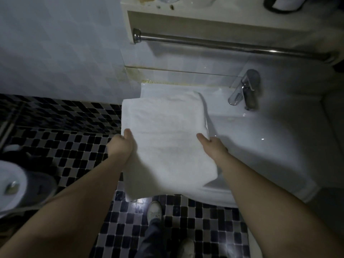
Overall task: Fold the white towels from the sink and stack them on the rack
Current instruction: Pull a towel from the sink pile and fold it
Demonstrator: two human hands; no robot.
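A folded white towel (165,138) is held flat above the left side of the white sink (260,146). My left hand (121,144) grips its left edge, thumb on top and fingers hidden underneath. On the right edge, my right hand (212,144) holds it the same way, thumb lying on the cloth. The towel's near end sags over the sink's front rim. Above it, a metal rack bar (223,44) runs across under a shelf on the wall.
A chrome tap (245,90) stands at the back of the sink. A toilet (11,185) is at the left edge. The checkered tile floor (70,146) lies below, with my shoes (154,211) on it. A dark object (286,4) sits on the shelf, top right.
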